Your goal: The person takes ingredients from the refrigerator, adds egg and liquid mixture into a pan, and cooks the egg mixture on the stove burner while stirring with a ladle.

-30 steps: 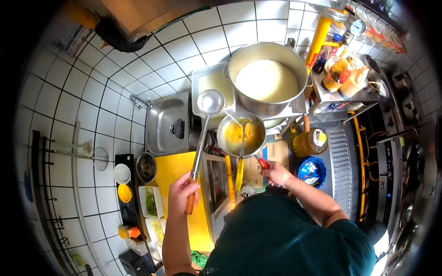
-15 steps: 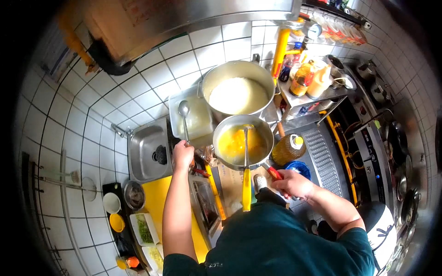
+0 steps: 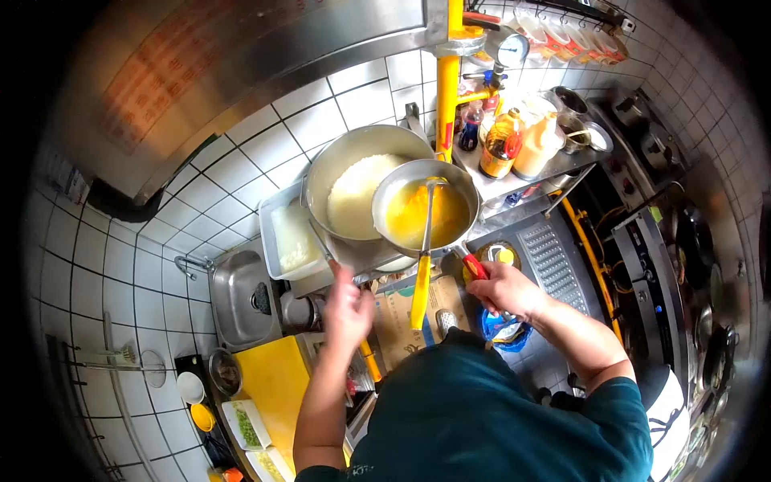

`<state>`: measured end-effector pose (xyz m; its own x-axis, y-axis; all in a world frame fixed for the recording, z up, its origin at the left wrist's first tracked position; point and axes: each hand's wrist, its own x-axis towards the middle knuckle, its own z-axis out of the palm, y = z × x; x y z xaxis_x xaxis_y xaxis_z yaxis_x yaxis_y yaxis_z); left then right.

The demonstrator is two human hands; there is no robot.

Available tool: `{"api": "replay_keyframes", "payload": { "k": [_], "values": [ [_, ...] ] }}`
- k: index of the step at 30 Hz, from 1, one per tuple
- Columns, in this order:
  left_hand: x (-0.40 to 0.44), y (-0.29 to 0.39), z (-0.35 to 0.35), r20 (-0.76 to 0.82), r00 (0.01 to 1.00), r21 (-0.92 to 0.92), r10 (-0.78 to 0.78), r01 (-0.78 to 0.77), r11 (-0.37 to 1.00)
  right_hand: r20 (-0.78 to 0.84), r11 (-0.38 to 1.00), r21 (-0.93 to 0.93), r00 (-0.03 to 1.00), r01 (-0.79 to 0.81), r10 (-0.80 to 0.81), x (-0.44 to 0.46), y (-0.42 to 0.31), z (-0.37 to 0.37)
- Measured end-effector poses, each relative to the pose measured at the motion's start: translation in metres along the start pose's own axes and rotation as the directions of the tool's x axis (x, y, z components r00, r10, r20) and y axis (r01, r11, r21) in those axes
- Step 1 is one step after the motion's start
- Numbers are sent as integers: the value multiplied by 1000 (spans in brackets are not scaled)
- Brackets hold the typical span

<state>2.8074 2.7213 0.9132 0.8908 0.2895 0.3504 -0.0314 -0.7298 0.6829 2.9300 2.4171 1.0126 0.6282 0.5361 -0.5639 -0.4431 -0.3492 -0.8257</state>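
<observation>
My right hand (image 3: 504, 291) is wrapped round the red handle of a metal saucepan (image 3: 388, 239), which holds yellow, egg-like liquid. A yellow-handled utensil (image 3: 421, 289) leans in it, its head in the liquid. My left hand (image 3: 348, 312), blurred by motion, grips the handle of a long metal spoon (image 3: 323, 241); its bowl is hard to make out near the big pot's rim. The saucepan overlaps the right side of that big pot (image 3: 323, 173), which contains a white mass like rice. A white tub (image 3: 271, 233) with pale contents sits left of the pot.
A sink (image 3: 237, 301) and a yellow cutting board (image 3: 277, 369) lie to the left, with food trays (image 3: 247, 423) beside it. Sauce bottles (image 3: 503, 145) stand on a metal shelf at right. Below are an oil jug (image 3: 504, 255) and a blue container (image 3: 506, 331).
The saucepan has moved up beside the big pot, partly over it. My left hand has brought the spoon from over the white tub towards the big pot. The view has shifted.
</observation>
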Motion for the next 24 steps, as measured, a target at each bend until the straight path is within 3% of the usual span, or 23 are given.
{"api": "replay_keyframes", "payload": {
  "k": [1, 3, 6, 7, 9, 11, 12, 15, 24],
  "values": [
    [5, 25, 14, 105, 974, 136, 200, -213, 968, 5, 1000, 12, 1000, 15, -15, 12, 2, -10],
    [19, 53, 49, 74, 885, 101, 460, -466, 879, 11, 999, 12, 999, 45, -45, 30, 3, -25],
    [71, 99, 62, 85, 858, -17, 507, -507, 861, 6, 999, -27, 999, 39, -39, 49, -2, -42],
    [88, 106, 65, 94, 829, 11, 551, -555, 832, 8, 998, -34, 999, 44, -43, 56, 0, -48],
    [112, 120, 67, 294, 757, 149, 584, -640, 754, 10, 997, -44, 998, 57, -56, 66, 1, -57],
    [123, 117, 76, 391, 712, 238, 583, -690, 684, 5, 996, -60, 998, 67, -67, 74, -3, -64],
    [128, 116, 77, 443, 686, 275, 577, -717, 641, 1, 995, -74, 997, 73, -73, 77, -5, -66],
    [122, 129, 55, 564, 707, 295, 427, -655, 695, 8, 997, -45, 998, 60, -59, 86, -6, -70],
    [89, 114, 6, 531, 622, 193, 576, -750, 633, -21, 993, 13, 993, 116, -116, 102, 1, -65]
  ]
}}
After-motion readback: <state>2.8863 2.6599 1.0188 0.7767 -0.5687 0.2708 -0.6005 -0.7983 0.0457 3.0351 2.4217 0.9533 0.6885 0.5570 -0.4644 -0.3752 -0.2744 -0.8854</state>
